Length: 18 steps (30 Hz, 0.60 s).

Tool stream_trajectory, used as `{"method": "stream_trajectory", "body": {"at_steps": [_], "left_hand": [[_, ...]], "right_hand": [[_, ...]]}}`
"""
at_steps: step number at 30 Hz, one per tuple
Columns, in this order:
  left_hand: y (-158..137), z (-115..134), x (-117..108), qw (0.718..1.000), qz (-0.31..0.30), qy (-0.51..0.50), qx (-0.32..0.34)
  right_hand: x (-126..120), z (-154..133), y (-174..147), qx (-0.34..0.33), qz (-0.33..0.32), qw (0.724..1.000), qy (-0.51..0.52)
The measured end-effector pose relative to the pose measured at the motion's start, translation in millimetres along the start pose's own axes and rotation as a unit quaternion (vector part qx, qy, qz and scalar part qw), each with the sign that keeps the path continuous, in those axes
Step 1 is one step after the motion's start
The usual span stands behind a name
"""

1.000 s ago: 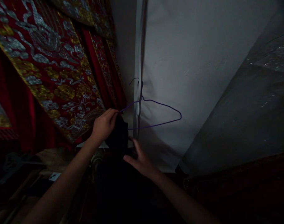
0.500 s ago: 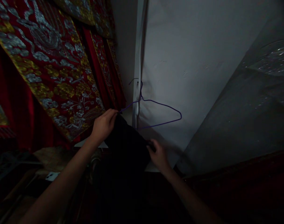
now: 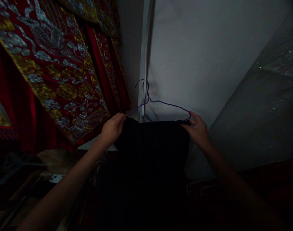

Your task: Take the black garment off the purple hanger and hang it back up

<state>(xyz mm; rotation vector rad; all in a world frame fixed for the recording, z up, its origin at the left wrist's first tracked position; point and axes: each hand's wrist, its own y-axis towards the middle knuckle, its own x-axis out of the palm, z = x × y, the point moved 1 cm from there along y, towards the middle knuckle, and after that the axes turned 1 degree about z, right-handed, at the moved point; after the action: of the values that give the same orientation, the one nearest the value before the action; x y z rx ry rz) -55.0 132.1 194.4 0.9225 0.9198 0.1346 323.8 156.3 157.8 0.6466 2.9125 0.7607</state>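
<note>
A dark cloth (image 3: 158, 141) is held up against a purple wire hanger (image 3: 169, 104), its top edge stretched from left to right across the lower part of the wire. The hook is lodged at the edge of a white post (image 3: 144, 48), though exactly what it is caught on cannot be made out. At the left end, cloth and wire are pinched together by the left hand (image 3: 113, 127); at the right end, the cloth is pinched by the right hand (image 3: 197, 130), with fingers brought up by the hanger's corner. The step in hand seems to be the fitting of the cloth onto the hanger — the right corner in particular. By judgement, a firm hold on the left is called for while the right edge is worked over the wire, without the hook being jolted loose. How the cloth is fastened is hidden — too dark to tell. On the left, a red embroidered cloth (image 3: 50, 80) is hung close by.
</note>
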Motion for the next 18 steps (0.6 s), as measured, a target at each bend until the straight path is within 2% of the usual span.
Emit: {"method": "stream_trajectory", "body": {"at_steps": [5,8,10,14,18], "left_hand": [[1.8,-6.6,-7.0,1.0,-0.002,0.019,-0.017],[3.6,-9.8,-10.5,0.999,-0.031,-0.014,-0.042],[4.6,-10.1,-11.0,0.998,-0.039,-0.033,-0.031],[8.1,-13.3,-10.0,0.999,-0.001,-0.042,-0.018],[15.6,-21.5,-8.9,0.998,0.004,-0.056,-0.021]], "right_hand": [[-9.1,-4.3,-8.7,-0.041,0.022,0.997,-0.058],[-14.1,-10.2,-21.8,-0.064,0.051,0.994,-0.071],[-18.5,-15.0,-28.6,-0.066,0.052,0.994,-0.075],[-33.7,-30.4,-31.8,-0.04,0.003,0.996,-0.078],[-47.0,-53.9,-28.7,0.014,-0.104,0.993,-0.057]]}}
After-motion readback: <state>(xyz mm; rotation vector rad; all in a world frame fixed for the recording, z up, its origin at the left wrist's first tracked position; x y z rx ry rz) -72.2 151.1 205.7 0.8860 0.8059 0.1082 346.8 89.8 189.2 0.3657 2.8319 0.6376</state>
